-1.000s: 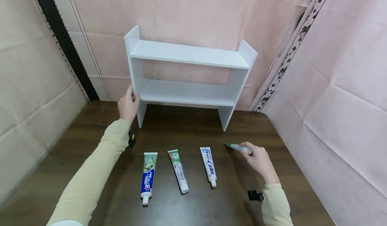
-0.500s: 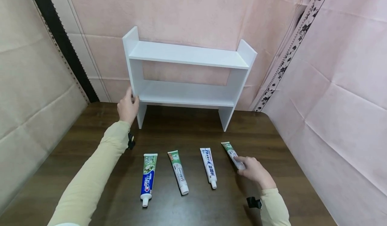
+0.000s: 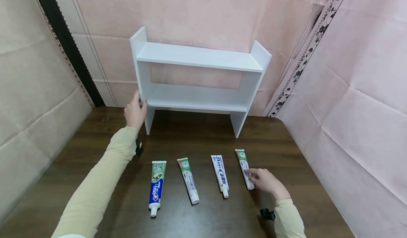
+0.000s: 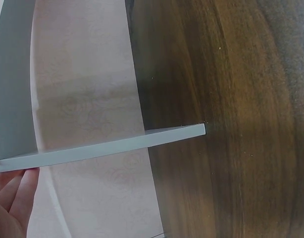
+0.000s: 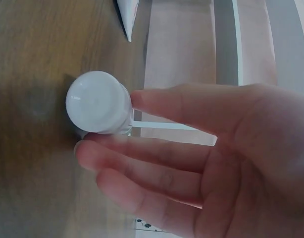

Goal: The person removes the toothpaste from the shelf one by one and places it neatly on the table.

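Observation:
In the head view, my right hand [image 3: 268,184] pinches the rightmost tube of toothpaste [image 3: 243,163], green at its flat end and white toward the cap. The right wrist view has the tube's white cap [image 5: 95,101] facing the camera, with thumb and fingers on either side of the tube. My left hand [image 3: 135,114] rests against the left side panel of a white two-tier shelf [image 3: 197,98]. Seen from the left wrist, its straight fingers [image 4: 24,193] touch the panel's outer face.
Left of the held tube lie a blue-and-white tube [image 3: 220,174], a green-and-white tube [image 3: 188,179] and a blue-and-green Crest tube [image 3: 156,186]. They rest on the dark wooden table [image 3: 190,225]. Pink fabric [image 3: 203,15] hangs behind the shelf.
The rightmost tube has come down from a tilted hold onto the table and swung nearly parallel to its neighbour, label up. My left hand and the shelf stay put.

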`<act>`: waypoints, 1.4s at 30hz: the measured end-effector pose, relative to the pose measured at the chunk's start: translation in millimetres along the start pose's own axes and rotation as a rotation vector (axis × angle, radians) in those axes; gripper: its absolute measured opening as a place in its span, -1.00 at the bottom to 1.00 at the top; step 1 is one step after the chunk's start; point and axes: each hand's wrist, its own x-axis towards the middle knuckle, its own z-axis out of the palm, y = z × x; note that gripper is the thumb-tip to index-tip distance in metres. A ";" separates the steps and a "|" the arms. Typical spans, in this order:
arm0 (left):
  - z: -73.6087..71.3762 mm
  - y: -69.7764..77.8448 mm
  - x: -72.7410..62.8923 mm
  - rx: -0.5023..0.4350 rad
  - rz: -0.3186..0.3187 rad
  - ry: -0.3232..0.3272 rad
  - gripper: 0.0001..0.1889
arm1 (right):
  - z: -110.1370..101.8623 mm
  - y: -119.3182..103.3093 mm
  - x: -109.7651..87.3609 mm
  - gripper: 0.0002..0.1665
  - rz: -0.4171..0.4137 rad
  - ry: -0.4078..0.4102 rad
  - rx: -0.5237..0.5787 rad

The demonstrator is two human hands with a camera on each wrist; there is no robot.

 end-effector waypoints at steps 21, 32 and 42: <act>-0.1 0.7 0.2 0.014 -0.005 -0.019 -0.59 | 5.8 0.4 6.9 -0.70 0.051 0.051 0.017; -0.1 -0.1 0.1 0.007 -0.024 -0.008 -0.56 | 6.8 8.0 8.4 -0.71 0.021 0.054 0.055; -0.7 1.6 -1.7 -0.007 -0.042 -0.013 -0.53 | 10.1 10.2 7.2 -0.71 0.056 0.074 0.071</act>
